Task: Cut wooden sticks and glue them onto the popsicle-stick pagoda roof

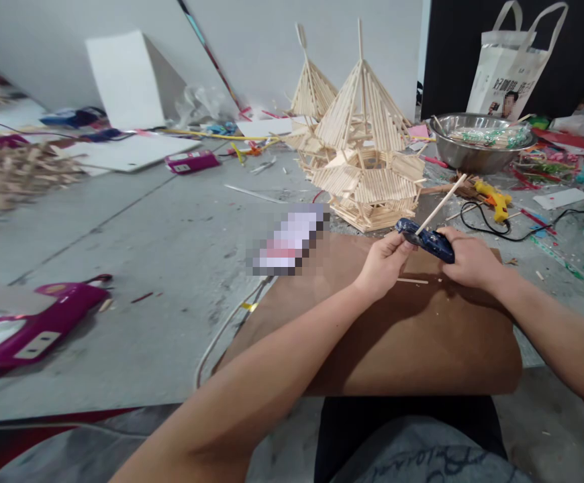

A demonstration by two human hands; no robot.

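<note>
My right hand [470, 258] is wrapped round a dark blue glue gun [427, 240] whose nozzle points left. My left hand [385, 263] pinches a thin wooden stick [440, 204] that slants up to the right, its lower end at the gun's nozzle. Both hands hover over a brown cardboard sheet [372, 335] on the floor. A loose short stick [413, 280] lies on the cardboard under the hands. Just behind stands a pagoda model [365, 154] built of wooden sticks, with a second pointed roof [312, 87] behind it.
A yellow glue gun [493, 198] with a black cable lies right of the model. A steel bowl [480, 141] and a white tote bag [511, 64] sit at the back right. Magenta packs [30, 325] [191, 161], white boards [131, 77] and stick scraps litter the grey floor.
</note>
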